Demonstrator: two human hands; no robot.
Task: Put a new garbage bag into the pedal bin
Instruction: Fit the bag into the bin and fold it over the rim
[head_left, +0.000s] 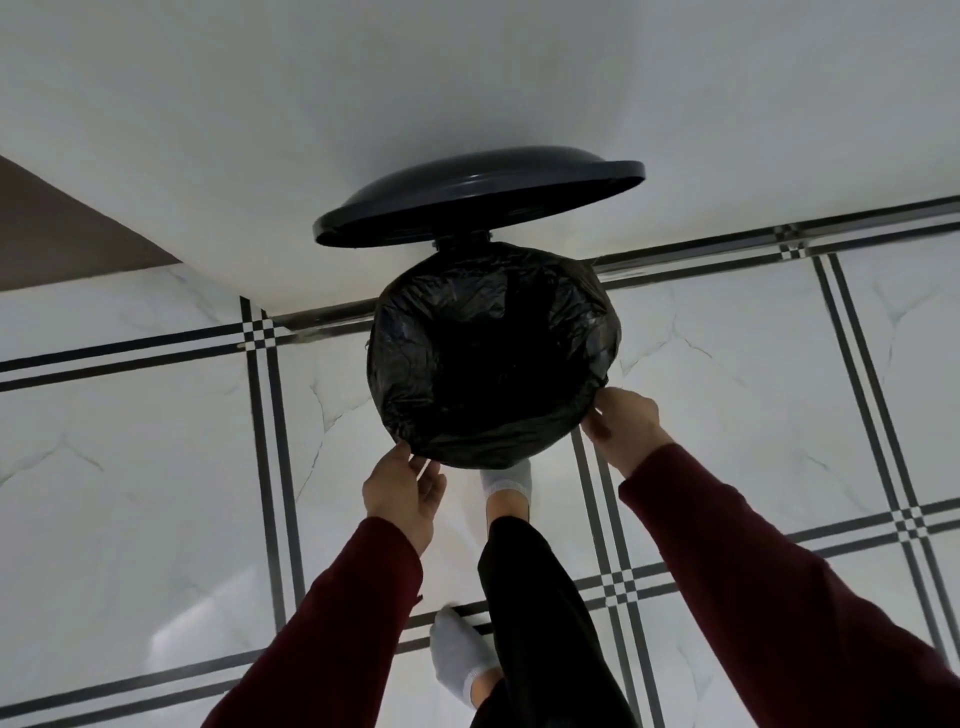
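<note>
We see black garbage bag mid-frame, mouth open, under raised pedal bin lid. Right hand pinches bag's right edge; left hand touches lower-left edge, grip unclear. Grey-socked foot just below.

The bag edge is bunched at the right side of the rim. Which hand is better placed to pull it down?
Right. The right hand grips the garbage bag right beside that bunch; the left hand is at the near-left edge, across the opening.

No readable text, label, brand or number anywhere.
</note>
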